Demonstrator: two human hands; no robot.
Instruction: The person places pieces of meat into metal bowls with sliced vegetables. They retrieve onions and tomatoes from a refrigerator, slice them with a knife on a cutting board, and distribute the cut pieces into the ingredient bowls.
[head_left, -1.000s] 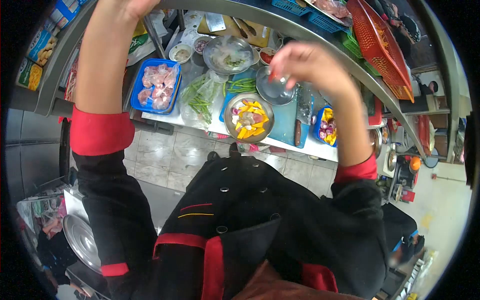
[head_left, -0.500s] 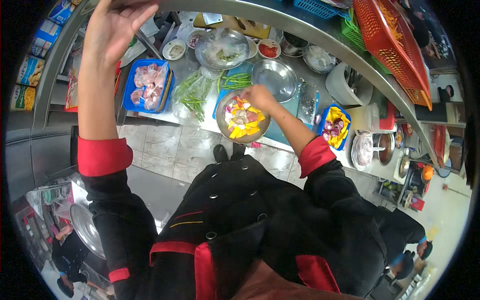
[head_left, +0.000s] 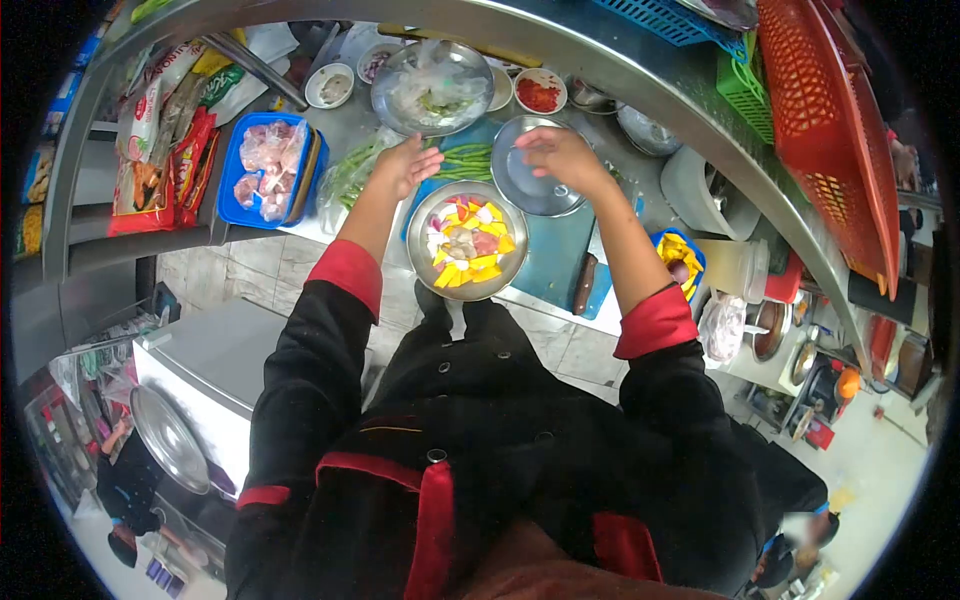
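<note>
A round metal bowl (head_left: 420,262) holds yellow mango-coloured chunks (head_left: 484,272), white and red pieces, and some pale pink meat (head_left: 470,242). My left hand (head_left: 408,165) is open above the counter, just beyond this bowl, with its fingers stretched to the right and nothing in them. Over a second metal bowl (head_left: 530,185), my right hand (head_left: 562,158) hangs with fingers apart, holding nothing that I can see. Green beans (head_left: 466,160) lie between the two bowls, and more beans are in a clear plastic bag (head_left: 345,180).
A blue tub of raw meat (head_left: 232,210) stands at left. On the blue cutting board (head_left: 545,250) rests a brown-handled knife (head_left: 585,285). Another blue tub (head_left: 697,255) holds yellow pieces. Overhead run a steel shelf (head_left: 620,65) and a red basket (head_left: 825,130). Co-workers (head_left: 135,490) are nearby.
My left hand has come down from the shelf to above the counter. My right hand has moved away from the filled bowl to the right, over the second bowl.
</note>
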